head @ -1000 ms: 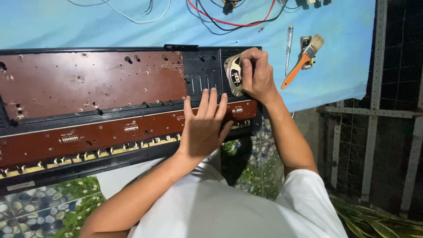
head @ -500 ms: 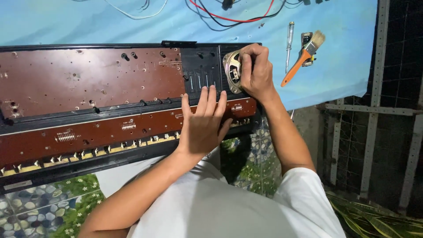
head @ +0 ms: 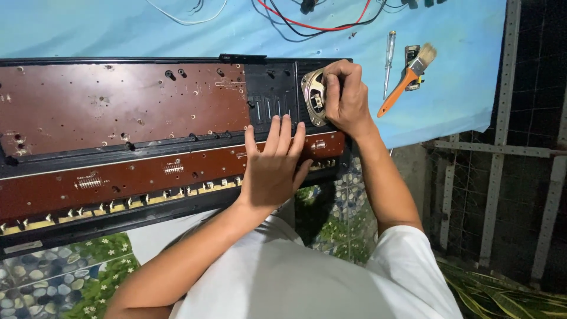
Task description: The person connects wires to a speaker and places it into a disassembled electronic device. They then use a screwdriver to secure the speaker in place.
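At two o'clock, my right hand [head: 345, 97] grips the speaker [head: 314, 97]; my left hand [head: 273, 165] lies flat, fingers spread, on the keyboard [head: 118, 136]. Tugging could tear wires.

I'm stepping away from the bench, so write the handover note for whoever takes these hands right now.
Left hand: flat, palm down on the opened keyboard, fingers across the lower brown circuit board; it holds nothing.
Right hand: closed grip on the round speaker at the case's right end.
Nearby on the blue cloth: orange-handled brush, screwdriver, red and black wires.
Done: case is open, boards exposed.
Left: speaker is tilted on edge in its bay, in hand; whether it is wired cannot be seen.
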